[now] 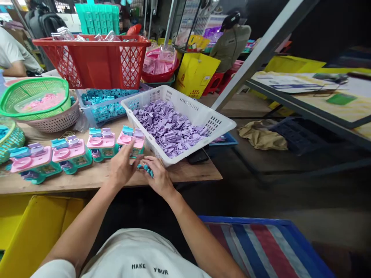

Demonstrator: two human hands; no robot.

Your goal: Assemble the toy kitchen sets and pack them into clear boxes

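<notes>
Four-wheeled-looking toys in pink and teal, with blue and lilac parts on top, stand in a row on the wooden table. My left hand (123, 166) is in front of the rightmost toy (129, 138) and partly covers it. Its index finger points up along the toy, while the other fingertips bend toward my right hand; whatever they pinch is hidden. My right hand (159, 177) is curled around several small teal pieces (147, 168), close to the left fingertips. Beside it is a white basket (220, 122) holding a heap of lilac plastic parts (171, 127).
Behind the toys stand a red basket (92, 63), a clear bin of blue parts (106, 102) and a green basket (34, 110). A dark phone (198, 156) lies by the white basket. A slanted metal post (261, 46) rises at right. Other people sit farther back.
</notes>
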